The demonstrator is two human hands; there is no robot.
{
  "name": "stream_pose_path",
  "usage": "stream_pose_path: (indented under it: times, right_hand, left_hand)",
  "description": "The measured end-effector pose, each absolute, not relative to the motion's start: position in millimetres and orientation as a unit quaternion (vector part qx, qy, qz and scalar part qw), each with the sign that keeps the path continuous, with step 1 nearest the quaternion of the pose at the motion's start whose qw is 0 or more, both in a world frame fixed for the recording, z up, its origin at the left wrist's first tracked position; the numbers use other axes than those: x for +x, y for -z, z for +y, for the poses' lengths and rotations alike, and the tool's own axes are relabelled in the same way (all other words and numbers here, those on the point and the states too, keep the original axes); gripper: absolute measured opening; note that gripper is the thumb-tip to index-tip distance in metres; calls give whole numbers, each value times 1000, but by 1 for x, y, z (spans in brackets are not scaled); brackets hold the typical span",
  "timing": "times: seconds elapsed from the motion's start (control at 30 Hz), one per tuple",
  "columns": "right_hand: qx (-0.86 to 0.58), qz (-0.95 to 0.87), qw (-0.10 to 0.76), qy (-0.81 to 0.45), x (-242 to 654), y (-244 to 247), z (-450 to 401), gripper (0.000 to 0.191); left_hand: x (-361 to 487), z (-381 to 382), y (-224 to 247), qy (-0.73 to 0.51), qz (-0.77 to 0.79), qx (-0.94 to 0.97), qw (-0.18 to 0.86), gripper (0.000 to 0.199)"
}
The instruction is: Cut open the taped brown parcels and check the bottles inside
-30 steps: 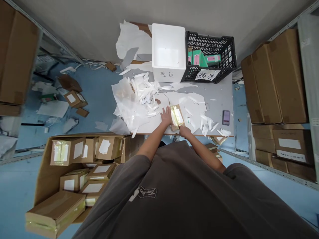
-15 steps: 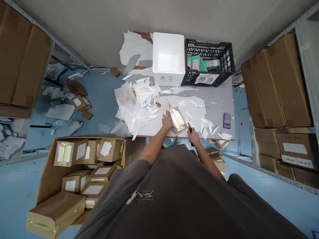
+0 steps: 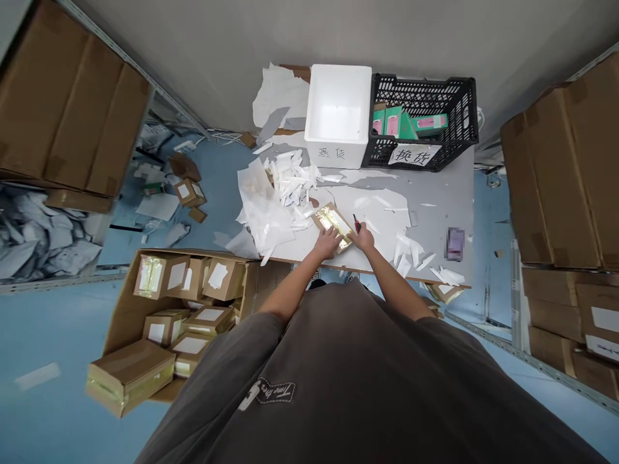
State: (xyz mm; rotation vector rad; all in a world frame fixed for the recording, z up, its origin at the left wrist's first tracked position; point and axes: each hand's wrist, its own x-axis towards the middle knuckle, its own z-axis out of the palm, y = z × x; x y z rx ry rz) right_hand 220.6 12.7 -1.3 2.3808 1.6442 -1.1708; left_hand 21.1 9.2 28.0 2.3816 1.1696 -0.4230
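Note:
A small flat cardboard box [image 3: 331,216] with shiny yellowish tape and a white label lies tilted near the table's front edge. My left hand [image 3: 327,243] grips its lower left side, fingers over the top. At the box's right corner is my right hand [image 3: 362,238], closed round a red and black utility knife [image 3: 357,223] that points up and away from me. The right fingers appear to touch the box corner; whether the blade is out is too small to tell.
Torn white paper strips [image 3: 293,180] heap left of the box. Behind stand a white bin [image 3: 333,153] and a black crate [image 3: 387,156] holding green boxes. A phone [image 3: 454,244] lies right. A large carton [image 3: 113,316] of parcels stands lower left; shelves flank both sides.
The box has shifted left and turned a little. My left hand has moved from its left edge to its lower side, and my right hand with the knife has come up to its right corner.

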Motion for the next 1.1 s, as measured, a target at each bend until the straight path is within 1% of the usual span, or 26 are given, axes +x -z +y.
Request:
stream_pose_path:
  times: [0.1, 0.17, 0.23, 0.33, 0.47, 0.53, 0.6, 0.67, 0.8, 0.97, 1.1]
  right_hand:
    - [743, 552, 2, 379, 216, 5, 28, 57]
    - [729, 567, -11, 384, 218, 7, 32, 60]
    - [712, 578, -39, 396, 224, 6, 26, 55]
    - [667, 582, -84, 458, 242, 3, 3, 41]
    - [585, 572, -58, 573, 261, 2, -35, 33]
    - [581, 559, -52, 589, 262, 4, -46, 29]
    - [587, 539, -64, 601, 260, 7, -52, 28]
    - [587, 518, -75, 618, 257, 9, -54, 27]
    - [571, 491, -67, 654, 257, 11, -56, 30]
    - [570, 459, -99, 674, 254, 11, -59, 31]
    - [566, 439, -107, 690, 242, 12, -64, 36]
  left_hand:
    - [19, 13, -26, 154, 446, 863, 182, 58]
    - [17, 17, -24, 150, 443, 865, 181, 52]
    - [15, 19, -21, 148, 438, 864, 197, 57]
    - [13, 20, -15, 146, 446, 853, 230, 64]
    - [14, 25, -11, 138, 447, 849, 244, 63]
    - [15, 29, -12, 143, 445, 850, 244, 62]
    - [17, 32, -13, 154, 443, 849, 244, 61]
    - [18, 33, -14, 167, 445, 846, 243, 59]
    - [22, 34, -20, 178, 448, 841, 246, 61]
    - [24, 33, -26, 184, 450, 839, 245, 64]
    - [24, 31, -30, 184, 453, 842, 230, 64]
